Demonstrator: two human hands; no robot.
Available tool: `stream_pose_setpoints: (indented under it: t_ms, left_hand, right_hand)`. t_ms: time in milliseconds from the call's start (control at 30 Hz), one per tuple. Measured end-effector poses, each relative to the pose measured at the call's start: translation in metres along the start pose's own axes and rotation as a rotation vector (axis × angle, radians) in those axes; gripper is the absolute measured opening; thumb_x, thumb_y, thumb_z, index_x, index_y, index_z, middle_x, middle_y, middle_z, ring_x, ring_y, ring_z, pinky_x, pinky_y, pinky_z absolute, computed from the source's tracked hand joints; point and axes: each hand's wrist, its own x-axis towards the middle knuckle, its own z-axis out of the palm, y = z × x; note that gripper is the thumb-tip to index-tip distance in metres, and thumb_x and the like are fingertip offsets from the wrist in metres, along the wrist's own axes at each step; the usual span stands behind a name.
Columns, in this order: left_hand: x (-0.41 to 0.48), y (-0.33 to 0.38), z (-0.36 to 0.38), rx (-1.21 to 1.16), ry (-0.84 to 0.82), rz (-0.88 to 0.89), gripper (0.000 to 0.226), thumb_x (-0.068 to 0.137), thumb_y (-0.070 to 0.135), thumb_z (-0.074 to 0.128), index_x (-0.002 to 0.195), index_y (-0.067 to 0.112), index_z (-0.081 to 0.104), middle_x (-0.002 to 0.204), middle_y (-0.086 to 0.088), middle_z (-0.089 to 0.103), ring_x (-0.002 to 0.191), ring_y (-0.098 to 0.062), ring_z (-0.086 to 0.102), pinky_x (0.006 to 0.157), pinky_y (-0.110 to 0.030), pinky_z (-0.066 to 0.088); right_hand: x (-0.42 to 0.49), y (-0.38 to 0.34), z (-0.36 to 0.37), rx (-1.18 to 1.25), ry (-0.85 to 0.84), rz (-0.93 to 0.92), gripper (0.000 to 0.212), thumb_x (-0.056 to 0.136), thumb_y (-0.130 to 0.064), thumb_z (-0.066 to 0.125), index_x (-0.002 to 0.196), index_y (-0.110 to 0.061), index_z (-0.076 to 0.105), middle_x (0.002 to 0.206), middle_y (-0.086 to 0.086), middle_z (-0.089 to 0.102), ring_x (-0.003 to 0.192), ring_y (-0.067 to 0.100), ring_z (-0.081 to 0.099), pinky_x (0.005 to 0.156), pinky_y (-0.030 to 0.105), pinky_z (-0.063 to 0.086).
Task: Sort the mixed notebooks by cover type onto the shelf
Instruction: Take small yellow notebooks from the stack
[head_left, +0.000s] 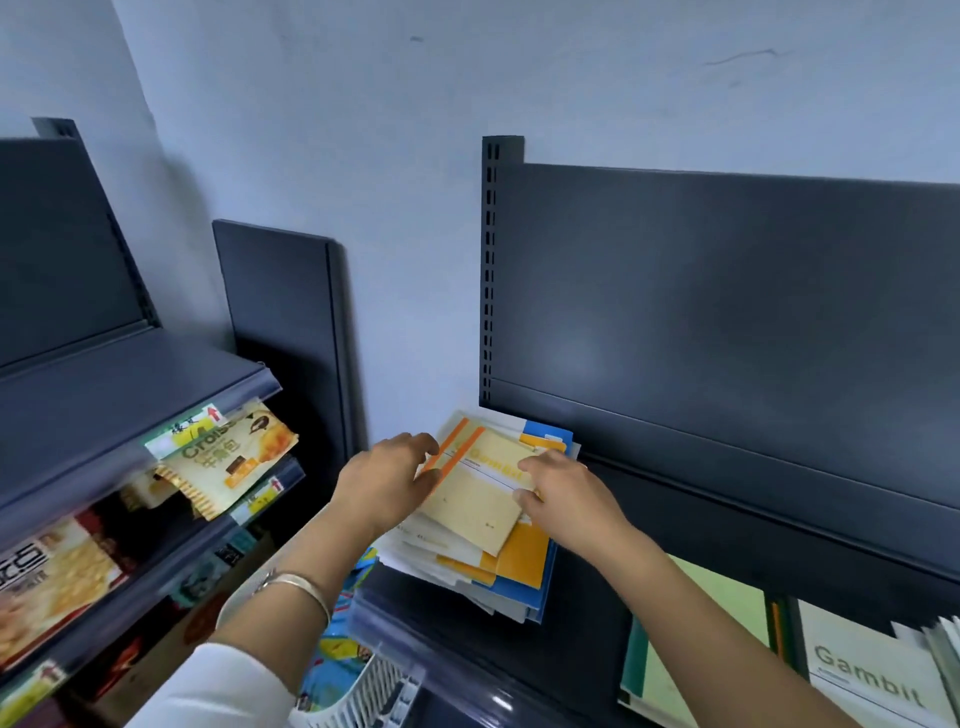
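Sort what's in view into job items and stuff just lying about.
Job: tan notebook with orange spine; mixed pile of blue, orange and white notebooks; dark grey metal shelf; pale green notebook; white Gambit notebook.
Lying about: yellow croissant packet; white plastic basket.

Dark shelf (582, 649): messy notebook pile (524, 558) at its left end, back edge against the rear panel (727, 291), cream notebook (478, 499) with orange spine on top. Well apart to the right, a green notebook (660, 680) lies flat. A white "Gambit" notebook (862, 670) sits just beside it.
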Motion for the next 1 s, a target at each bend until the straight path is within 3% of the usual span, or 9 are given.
stream_pose_setpoints:
  t_ms: [133,233,367,533,633,767,867,933,1000]
  left_hand:
    - [0.025,-0.004,0.015,0.015,-0.089,-0.074,0.043,0.094,0.039,0.045,0.135,0.026,0.044,0.131,0.003,0.049,0.120,-0.019,0.049,0.096,-0.038,0.045]
    - [0.044,-0.007,0.022,0.020,-0.174,-0.108,0.043,0.095,0.040,0.041,0.134,0.023,0.045,0.132,-0.001,0.047,0.121,-0.023,0.047,0.098,-0.040,0.044]
    - [0.064,-0.013,0.030,-0.187,-0.222,-0.186,0.038,0.094,0.037,0.045,0.128,0.020,0.049,0.124,-0.005,0.050,0.108,-0.025,0.055,0.087,-0.036,0.050]
    - [0.073,-0.027,0.038,-0.449,-0.231,-0.250,0.022,0.094,0.031,0.051,0.111,0.018,0.051,0.093,-0.001,0.058,0.086,-0.021,0.057,0.078,-0.031,0.048]
    - [0.076,-0.032,0.041,-0.549,-0.248,-0.247,0.015,0.094,0.030,0.051,0.105,0.020,0.050,0.091,-0.002,0.060,0.084,-0.021,0.059,0.078,-0.032,0.050]
    - [0.079,-0.039,0.034,-0.649,-0.303,-0.285,0.023,0.094,0.024,0.053,0.114,0.013,0.050,0.106,-0.008,0.059,0.097,-0.027,0.061,0.079,-0.040,0.056]
    - [0.075,-0.049,0.033,-0.743,-0.322,-0.340,0.028,0.093,0.025,0.057,0.111,0.005,0.054,0.105,-0.010,0.060,0.094,-0.026,0.060,0.080,-0.039,0.055]
    - [0.073,-0.054,0.034,-0.743,-0.246,-0.315,0.026,0.092,0.028,0.058,0.106,0.006,0.056,0.108,-0.011,0.060,0.095,-0.026,0.060,0.082,-0.040,0.054]
    - [0.070,-0.057,0.031,-0.772,-0.121,-0.264,0.021,0.093,0.030,0.056,0.102,0.012,0.052,0.110,-0.010,0.056,0.092,-0.025,0.060,0.073,-0.039,0.055]
  right_hand:
    - [0.020,0.002,0.012,-0.040,-0.150,0.050,0.050,0.093,-0.050,0.042,0.132,-0.019,0.043,0.135,0.008,0.041,0.116,0.026,0.047,0.089,0.038,0.047]
    - [0.034,0.000,0.018,-0.076,-0.223,0.058,0.068,0.090,-0.058,0.042,0.144,-0.020,0.028,0.152,0.010,0.021,0.133,0.031,0.033,0.102,0.042,0.039]
    - [0.047,-0.008,0.020,0.033,-0.218,0.064,0.070,0.092,-0.052,0.047,0.148,-0.019,0.022,0.158,0.005,0.008,0.142,0.026,0.020,0.111,0.039,0.030]
    - [0.053,-0.023,0.030,0.286,-0.099,0.166,0.066,0.093,-0.036,0.054,0.149,-0.017,0.025,0.159,0.000,0.002,0.146,0.019,0.009,0.115,0.032,0.020]
    - [0.054,-0.030,0.032,0.404,0.038,0.244,0.060,0.094,-0.025,0.055,0.147,-0.016,0.029,0.158,-0.002,0.007,0.144,0.016,0.015,0.112,0.025,0.022]
    - [0.060,-0.039,0.035,0.526,0.109,0.302,0.057,0.095,-0.019,0.055,0.147,-0.020,0.031,0.156,0.000,0.021,0.143,0.016,0.022,0.114,0.029,0.023]
    - [0.064,-0.048,0.040,0.580,0.121,0.288,0.056,0.094,-0.017,0.055,0.145,-0.020,0.033,0.150,-0.001,0.032,0.136,0.016,0.034,0.114,0.033,0.031]
    - [0.066,-0.053,0.041,0.642,0.139,0.299,0.055,0.094,-0.015,0.056,0.144,-0.017,0.035,0.146,0.001,0.038,0.132,0.017,0.039,0.111,0.034,0.035]
    - [0.068,-0.058,0.039,0.712,0.165,0.331,0.052,0.094,-0.013,0.056,0.142,-0.015,0.038,0.141,0.004,0.044,0.126,0.017,0.046,0.106,0.033,0.041]
